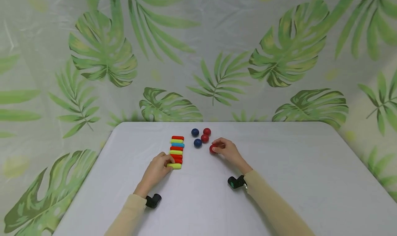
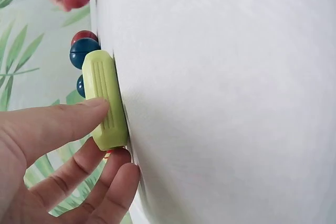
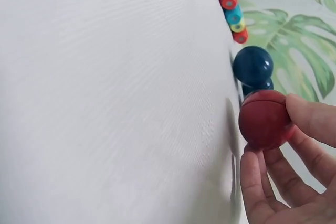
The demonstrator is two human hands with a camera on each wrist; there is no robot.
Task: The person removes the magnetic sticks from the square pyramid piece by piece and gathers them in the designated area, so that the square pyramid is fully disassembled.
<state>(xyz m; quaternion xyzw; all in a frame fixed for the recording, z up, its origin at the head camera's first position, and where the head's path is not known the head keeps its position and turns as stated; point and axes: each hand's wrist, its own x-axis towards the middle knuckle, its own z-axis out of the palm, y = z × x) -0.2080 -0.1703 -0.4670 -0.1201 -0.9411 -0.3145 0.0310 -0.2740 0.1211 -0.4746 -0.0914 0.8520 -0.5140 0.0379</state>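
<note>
While our left hand (image 1: 156, 168) is pinching the yellow block (image 1: 174, 166) at the near end of the row of blocks (image 1: 177, 149), our right hand (image 1: 227, 150) is pinching a red ball (image 1: 212, 149). Both are sitting on the white table (image 1: 294, 180), near the other balls (image 1: 201, 137).

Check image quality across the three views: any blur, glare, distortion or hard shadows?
Head view: even soft light, faint shadows under both hands, wide-angle bending at the edges, sheen on the leaf backdrop. Left wrist view: rotated; the yellow piece is sharp, the left hand slightly soft. Right wrist view: also rotated; the red ball is sharp, the white table bright but textured.
</note>
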